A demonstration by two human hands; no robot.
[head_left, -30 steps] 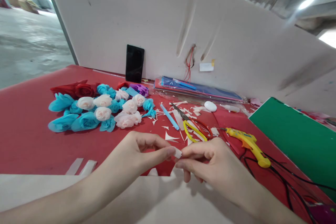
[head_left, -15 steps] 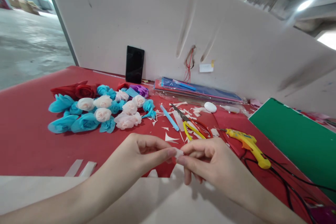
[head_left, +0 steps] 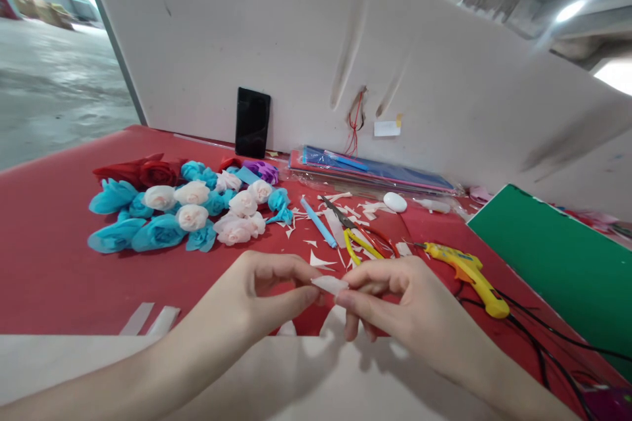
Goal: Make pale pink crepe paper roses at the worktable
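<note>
A small white petal-shaped piece of paper (head_left: pixel 330 285) spans the gap between my hands, low over the front of the red table. The thumb and fingers of my left hand (head_left: pixel 274 289) pinch its left end. At its right end, my right hand (head_left: pixel 392 293) grips it between thumb and forefinger, the other fingers curled beneath. Just beyond lie yellow-handled scissors (head_left: pixel 363 247), a light blue stick (head_left: pixel 318 222) and white paper scraps (head_left: pixel 320 262). More white cut pieces (head_left: pixel 334 322) rest under the hands, partly covered by my right fingers.
Blue, white, red and purple paper roses (head_left: pixel 192 217) cluster at left. Two white strips (head_left: pixel 138 319) lie near the front edge. A yellow glue gun (head_left: pixel 469 273) with black cables sits at right beside a green board (head_left: pixel 557 263). A phone (head_left: pixel 253 122) leans on the back panel.
The white paper piece shows wider and flatter between my fingertips than before. My left thumb has drawn slightly back to the left. Other things stay where they were.
</note>
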